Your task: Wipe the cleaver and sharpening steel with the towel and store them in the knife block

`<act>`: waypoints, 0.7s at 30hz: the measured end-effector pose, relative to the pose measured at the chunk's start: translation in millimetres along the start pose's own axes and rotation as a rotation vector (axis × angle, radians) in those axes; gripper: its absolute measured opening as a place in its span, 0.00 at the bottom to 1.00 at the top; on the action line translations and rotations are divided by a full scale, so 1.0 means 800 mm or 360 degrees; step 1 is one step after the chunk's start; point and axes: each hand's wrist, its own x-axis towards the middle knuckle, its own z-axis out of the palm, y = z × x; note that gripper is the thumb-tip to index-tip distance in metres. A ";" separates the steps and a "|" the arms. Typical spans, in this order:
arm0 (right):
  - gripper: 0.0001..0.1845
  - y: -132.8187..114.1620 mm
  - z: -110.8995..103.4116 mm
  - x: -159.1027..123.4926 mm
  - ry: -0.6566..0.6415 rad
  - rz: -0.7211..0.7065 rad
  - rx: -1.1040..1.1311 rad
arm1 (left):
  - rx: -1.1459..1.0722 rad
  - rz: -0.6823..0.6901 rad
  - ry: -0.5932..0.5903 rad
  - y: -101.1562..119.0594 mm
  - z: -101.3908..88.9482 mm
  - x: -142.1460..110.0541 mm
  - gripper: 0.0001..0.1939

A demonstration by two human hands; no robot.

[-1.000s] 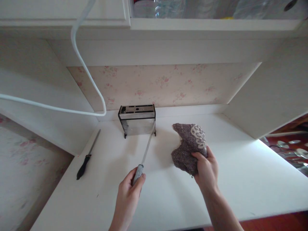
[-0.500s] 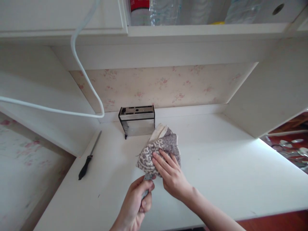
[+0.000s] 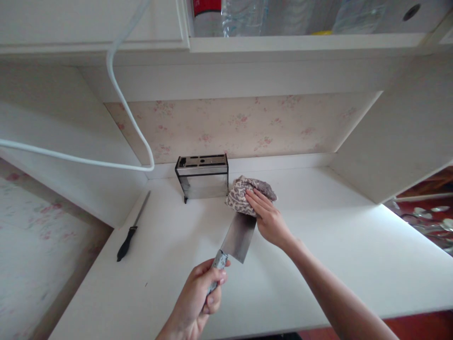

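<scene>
One cleaver [image 3: 239,240] is held over the middle of the white countertop [image 3: 336,255], its broad blade running away from the person and slightly rightward, the far end covered by a patterned brown-and-cream cloth [image 3: 240,196]. The left hand [image 3: 198,293] comes up from the bottom edge, fingers curled closed around the grey handle, thumb laid across it and knuckles to the left. The right hand [image 3: 271,224] reaches in from the lower right, forearm slanting, back of the hand up; its fingers lie nearly straight and close together on the cloth, pointing up and left. Its thumb is hidden, so I cannot tell whether it pinches the cloth from below. Just beside the cloth, on its left, stands a slotted knife block [image 3: 205,185]. Further left, a black-handled sharpening rod [image 3: 131,231] lies on the countertop. Behind is floral wallpaper [image 3: 219,125]; a white cable [image 3: 132,113] hangs at upper left.
</scene>
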 end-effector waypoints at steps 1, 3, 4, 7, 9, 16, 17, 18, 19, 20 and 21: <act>0.44 0.007 -0.001 0.002 0.0038 0.0110 0.0146 | 0.0044 0.0005 0.0011 -0.001 -0.001 0.000 0.11; 0.41 0.017 -0.006 0.006 0.0182 0.0491 0.0460 | 0.0162 0.0037 0.0024 -0.001 -0.001 0.000 0.10; 0.40 0.021 -0.009 0.008 0.0280 0.0741 0.0636 | 0.0236 0.0059 0.0018 0.000 -0.001 -0.002 0.10; 0.41 0.027 -0.025 0.009 0.0613 0.1363 0.1228 | 0.0527 0.0164 -0.0019 0.006 0.001 -0.009 0.13; 0.43 0.025 -0.038 0.006 0.0833 0.1514 0.1509 | 0.0789 0.0253 -0.0003 0.012 0.004 -0.013 0.15; 0.37 -0.030 -0.046 -0.035 0.1045 0.1361 0.0885 | 0.1507 0.0747 0.0291 0.015 0.012 -0.005 0.15; 0.36 -0.043 -0.040 -0.043 0.0973 0.1213 0.0671 | 0.1590 0.0797 0.0345 0.013 0.013 -0.003 0.15; 0.35 -0.058 -0.034 -0.051 0.0886 0.1007 0.0487 | 0.1667 0.0846 0.0401 0.011 0.014 0.000 0.14; 0.35 -0.072 -0.026 -0.058 0.0777 0.0775 0.0332 | 0.1736 0.0890 0.0446 0.008 0.015 0.003 0.14; 0.37 -0.086 -0.018 -0.065 0.0649 0.0555 0.0201 | 0.1798 0.0944 0.0481 0.006 0.017 0.005 0.13; 0.38 -0.099 -0.009 -0.071 0.0515 0.0366 0.0091 | 0.1857 0.1011 0.0512 0.004 0.018 0.007 0.13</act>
